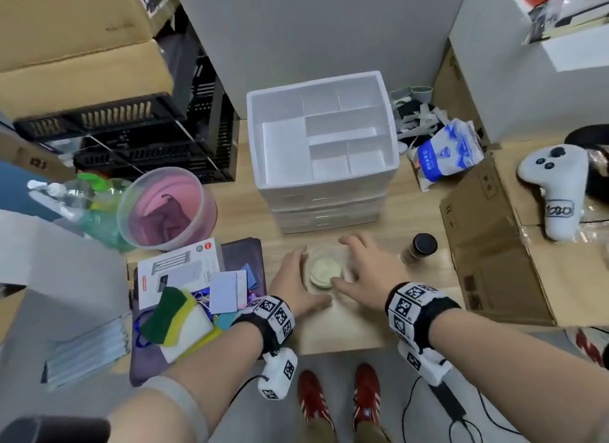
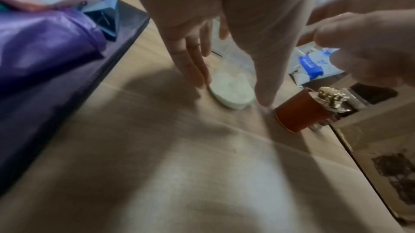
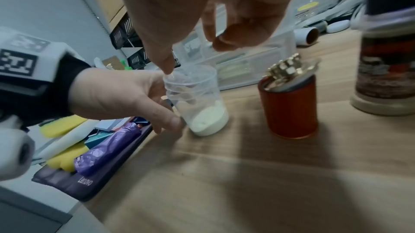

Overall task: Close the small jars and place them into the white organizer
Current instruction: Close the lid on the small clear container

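Observation:
A small clear jar [image 1: 324, 269] with white powder at its bottom stands on the wooden table in front of the white organizer [image 1: 253, 139]. My left hand [image 1: 308, 274] grips it from the left, fingers on one side, thumb on the other. My right hand [image 1: 342, 261] hovers over it with fingers loosely spread. In the right wrist view the right thumb [image 3: 167, 66] touches the jar's open rim [image 3: 191, 75]. No lid shows clearly. A red jar [image 3: 289, 109] holding golden pieces stands just right of it, hidden under my right hand in the head view.
A dark-lidded jar [image 1: 421, 246] with brown contents stands further right, beside a cardboard box [image 1: 494, 238]. Left of the hands lie a dark laptop [image 3: 74, 181], sponges [image 1: 171, 314] and papers. A pink-lined clear tub [image 1: 166, 208] and a blue-white pouch [image 1: 445, 155] flank the organizer.

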Demonstrator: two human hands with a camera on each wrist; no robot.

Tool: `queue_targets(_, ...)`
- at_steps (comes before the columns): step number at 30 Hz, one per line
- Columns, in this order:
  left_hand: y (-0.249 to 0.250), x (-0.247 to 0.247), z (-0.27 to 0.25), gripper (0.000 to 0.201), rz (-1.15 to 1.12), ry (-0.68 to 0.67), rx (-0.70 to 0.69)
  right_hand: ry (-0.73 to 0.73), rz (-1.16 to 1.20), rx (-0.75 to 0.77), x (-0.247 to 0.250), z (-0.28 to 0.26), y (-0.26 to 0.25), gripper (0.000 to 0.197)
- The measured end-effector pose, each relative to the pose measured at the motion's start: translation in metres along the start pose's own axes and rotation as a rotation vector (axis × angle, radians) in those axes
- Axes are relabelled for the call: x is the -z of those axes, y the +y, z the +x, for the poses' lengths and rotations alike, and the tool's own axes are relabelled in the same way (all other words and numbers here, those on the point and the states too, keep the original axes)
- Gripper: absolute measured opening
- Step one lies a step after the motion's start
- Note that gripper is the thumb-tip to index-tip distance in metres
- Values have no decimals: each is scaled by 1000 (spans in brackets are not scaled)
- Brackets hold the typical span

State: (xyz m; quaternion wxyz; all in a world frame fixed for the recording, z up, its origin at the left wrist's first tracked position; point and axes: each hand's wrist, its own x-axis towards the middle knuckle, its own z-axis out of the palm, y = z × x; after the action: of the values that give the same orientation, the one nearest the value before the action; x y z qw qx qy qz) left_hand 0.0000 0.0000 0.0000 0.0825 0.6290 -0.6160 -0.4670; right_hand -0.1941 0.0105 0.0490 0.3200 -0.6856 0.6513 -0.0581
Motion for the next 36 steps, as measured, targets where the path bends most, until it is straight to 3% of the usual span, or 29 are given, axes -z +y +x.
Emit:
queue_targets(5,-9,-12,13,114,-81,14,30,-119,-94,63,-17,21,-12,84)
queue_targets(8,-6,-15,15,80,-92,30,1,-139,-97,67,-21,29,-11,82)
queue_targets(12,1,-16,19,53,-77,23,-58,-163,-129,98,-18,33,-12,78)
queue_targets(18,-3,-10,10,71,12,-9,-31,-259,-106,236,-1,29,-5,80)
queue_targets(28,18,3,5,63,86,-125,-78,-273,-89,387,18,24,7,80)
queue_targets(36,25,8,6,64,20,-228,-65,-298,-135,464,27,16,9,79)
